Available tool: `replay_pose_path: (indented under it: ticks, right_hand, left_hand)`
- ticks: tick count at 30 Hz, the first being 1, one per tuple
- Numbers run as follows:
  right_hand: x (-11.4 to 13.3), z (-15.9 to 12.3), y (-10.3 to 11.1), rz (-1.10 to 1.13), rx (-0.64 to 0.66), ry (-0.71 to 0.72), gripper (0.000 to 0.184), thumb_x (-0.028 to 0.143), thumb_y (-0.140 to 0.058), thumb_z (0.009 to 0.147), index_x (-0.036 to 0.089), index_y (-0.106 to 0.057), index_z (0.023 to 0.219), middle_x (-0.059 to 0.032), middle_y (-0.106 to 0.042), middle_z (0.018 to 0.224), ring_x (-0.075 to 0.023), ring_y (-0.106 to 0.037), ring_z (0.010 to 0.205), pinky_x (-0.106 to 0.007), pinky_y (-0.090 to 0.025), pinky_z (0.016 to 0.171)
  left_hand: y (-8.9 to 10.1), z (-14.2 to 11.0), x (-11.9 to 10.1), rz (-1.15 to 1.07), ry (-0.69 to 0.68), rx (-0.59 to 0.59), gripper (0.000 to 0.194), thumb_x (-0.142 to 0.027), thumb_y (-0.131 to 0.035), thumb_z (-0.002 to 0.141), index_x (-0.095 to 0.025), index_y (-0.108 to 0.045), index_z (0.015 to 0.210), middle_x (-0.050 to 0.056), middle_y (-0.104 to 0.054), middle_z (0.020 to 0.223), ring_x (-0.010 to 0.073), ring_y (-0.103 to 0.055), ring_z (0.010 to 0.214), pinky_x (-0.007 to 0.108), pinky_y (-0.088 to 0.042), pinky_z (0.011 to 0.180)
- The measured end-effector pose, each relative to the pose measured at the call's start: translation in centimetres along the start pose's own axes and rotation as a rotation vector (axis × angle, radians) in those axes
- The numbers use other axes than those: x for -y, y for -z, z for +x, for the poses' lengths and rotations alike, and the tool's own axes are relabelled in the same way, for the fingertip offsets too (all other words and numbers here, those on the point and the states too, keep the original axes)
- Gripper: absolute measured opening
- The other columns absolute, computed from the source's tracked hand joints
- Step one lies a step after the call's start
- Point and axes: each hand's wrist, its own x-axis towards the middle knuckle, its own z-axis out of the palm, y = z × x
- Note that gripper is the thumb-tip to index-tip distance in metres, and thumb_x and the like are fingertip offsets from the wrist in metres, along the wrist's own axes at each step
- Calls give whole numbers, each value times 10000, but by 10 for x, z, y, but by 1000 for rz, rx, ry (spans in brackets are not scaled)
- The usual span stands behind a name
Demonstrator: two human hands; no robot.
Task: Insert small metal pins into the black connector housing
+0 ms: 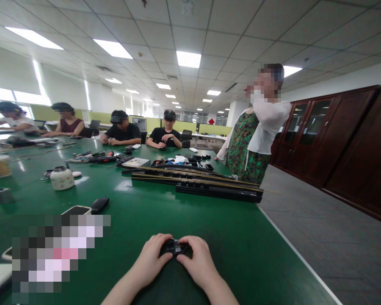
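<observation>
A small dark object (pixel 175 246) with a pale, shiny part in its middle is held between my two hands, low over the green table. My left hand (pixel 155 253) pinches its left end between thumb and fingers. The opposite end sits in the grip of my right hand (pixel 198 256), thumb on the near side and fingers on the far side. My fingers hide both ends, and its exact kind cannot be made out.
Long black rails with thin brass-coloured rods (pixel 209 186) lie ahead on the green table (pixel 139 220). To the left are a white jar (pixel 62 178), a metal cylinder (pixel 4 195) and a black case (pixel 100 205). A person (pixel 249 135) stands at the right edge; several people sit beyond.
</observation>
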Motion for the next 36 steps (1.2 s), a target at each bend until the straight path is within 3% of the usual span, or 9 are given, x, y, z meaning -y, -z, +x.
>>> replay_pose_path:
  ticks: [10,22,27,36]
  right_hand:
    - [-3,0,0,68,-20,-11,329,195,-570,643,264,-629,959,-22,-653,973,-231,-559,982,-377,-392,911]
    - [-1,5,2,276,-9,-81,316,189,-563,664,232,-601,975,-12,-657,992,-191,-585,980,-320,-417,907]
    - [2,4,3,286,-8,-80,303,185,-559,670,230,-598,967,-9,-661,969,-186,-593,957,-311,-427,891]
    - [-2,5,-1,311,4,-67,298,189,-581,666,225,-604,961,-13,-666,947,-188,-605,924,-308,-439,867]
  left_hand:
    - [-2,-1,3,-3,2,-13,339,-208,-520,711,-222,-560,1047,52,-627,1063,224,-538,1018,365,-398,917]
    - [-10,3,12,-261,-6,-53,499,-128,-522,673,-217,-473,1161,47,-571,1081,188,-551,981,351,-423,922]
    - [-8,2,9,-266,6,-64,453,-137,-519,681,-197,-486,1129,45,-573,1032,180,-565,910,342,-444,881]
    - [-6,0,8,-281,-39,-55,351,-151,-509,712,-218,-503,1056,52,-570,1075,204,-543,1012,367,-415,935]
